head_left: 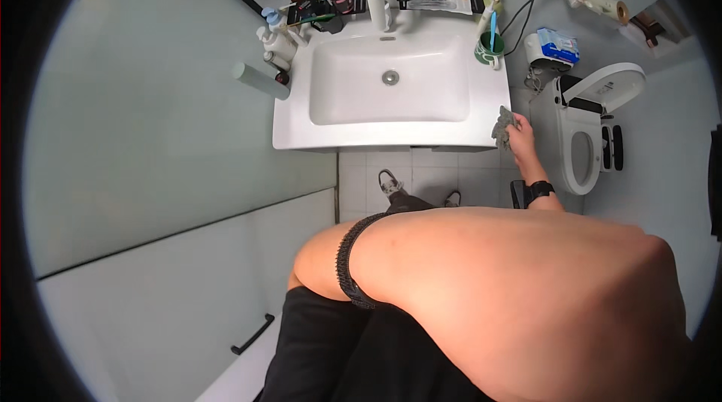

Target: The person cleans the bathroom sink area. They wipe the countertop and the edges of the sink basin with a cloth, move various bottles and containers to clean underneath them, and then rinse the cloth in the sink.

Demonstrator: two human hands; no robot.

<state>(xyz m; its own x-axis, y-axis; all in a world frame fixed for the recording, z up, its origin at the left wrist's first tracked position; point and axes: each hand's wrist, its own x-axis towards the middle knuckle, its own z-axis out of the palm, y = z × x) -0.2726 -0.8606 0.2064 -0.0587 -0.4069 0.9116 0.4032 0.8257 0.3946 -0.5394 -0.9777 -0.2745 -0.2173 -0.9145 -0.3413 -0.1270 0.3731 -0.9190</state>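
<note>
My right hand [522, 139] pinches a crumpled grey-green cloth [502, 128] at the near right corner of the white washbasin [383, 134]. Its fingers are closed on the cloth, which hangs against the edge. A dark strap with a small black box is around that wrist. Very close to the camera, my left hand [511, 282] appears as a large smooth shape across the lower half, with a black ridged band around its wrist. Its fingers are turned out of sight, so I cannot make out whether it holds anything. Part of the floor lies hidden behind it.
Several bottles [278, 45] crowd the basin's left side, with a pale cylinder [260, 80] leaning outward. A tray of toiletries runs along the back. At the right rear corner stands a green mug [489, 50]. The toilet [579, 131] has its lid raised. Grey-green panels border the left.
</note>
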